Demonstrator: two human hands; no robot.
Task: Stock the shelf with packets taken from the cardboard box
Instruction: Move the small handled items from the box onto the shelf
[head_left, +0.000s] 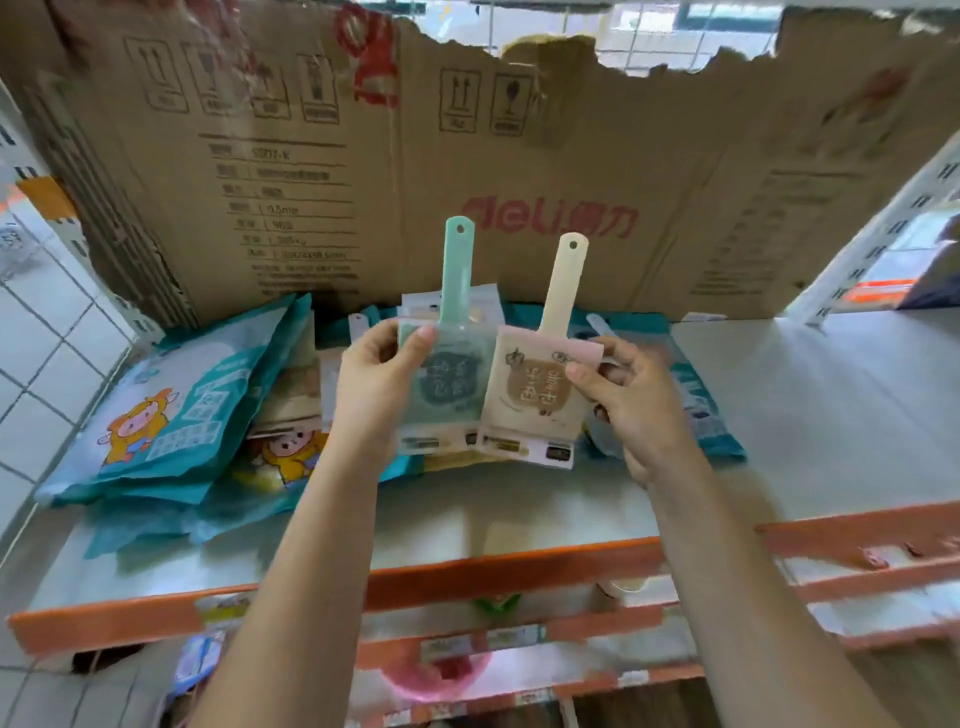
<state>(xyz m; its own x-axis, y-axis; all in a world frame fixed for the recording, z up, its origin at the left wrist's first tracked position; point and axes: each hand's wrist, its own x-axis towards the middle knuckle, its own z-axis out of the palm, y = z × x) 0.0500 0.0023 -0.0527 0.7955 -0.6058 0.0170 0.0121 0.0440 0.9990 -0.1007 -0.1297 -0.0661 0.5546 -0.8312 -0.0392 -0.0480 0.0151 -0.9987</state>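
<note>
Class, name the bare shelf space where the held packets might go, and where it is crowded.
The shelf is bare on the right, between the right teal bag and the upright, back to the cardboard. A bare strip runs along the orange edge. Left and middle are crowded with bags.

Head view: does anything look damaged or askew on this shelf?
Yes. The cardboard standing behind the shelf has a ragged, torn top edge, and the teal bags at left lie in a slumped, overlapping heap.

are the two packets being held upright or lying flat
Upright: the green packet in the left hand and the cream packet in the right hand both have their handles pointing up.
</note>
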